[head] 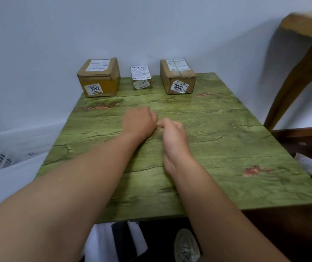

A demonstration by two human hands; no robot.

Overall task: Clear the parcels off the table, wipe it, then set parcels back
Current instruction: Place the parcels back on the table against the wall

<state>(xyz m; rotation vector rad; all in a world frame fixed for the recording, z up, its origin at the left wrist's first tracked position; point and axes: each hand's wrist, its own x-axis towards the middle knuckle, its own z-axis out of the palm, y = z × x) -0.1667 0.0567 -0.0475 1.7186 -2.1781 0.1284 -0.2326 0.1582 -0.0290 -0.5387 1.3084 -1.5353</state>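
Observation:
Three cardboard parcels stand in a row at the far edge of the green wood-grain table (pixel 217 148), against the wall. The left parcel (pixel 99 78) carries a label reading 3002. A much smaller parcel (pixel 142 77) with a white label is in the middle, and the right parcel (pixel 177 76) has an upside-down 3006 label. My left hand (pixel 139 121) and my right hand (pixel 174 137) hover over the table's middle, close together, fingers curled in with nothing in them. Both hands are well short of the parcels.
A white plastic basket (pixel 2 152) sits low at the left of the table. A wooden shelf or table leg (pixel 298 72) rises at the right, with dark furniture and a paper (pixel 308 165) beside the table's right edge. My shoe (pixel 186 246) shows below the near edge.

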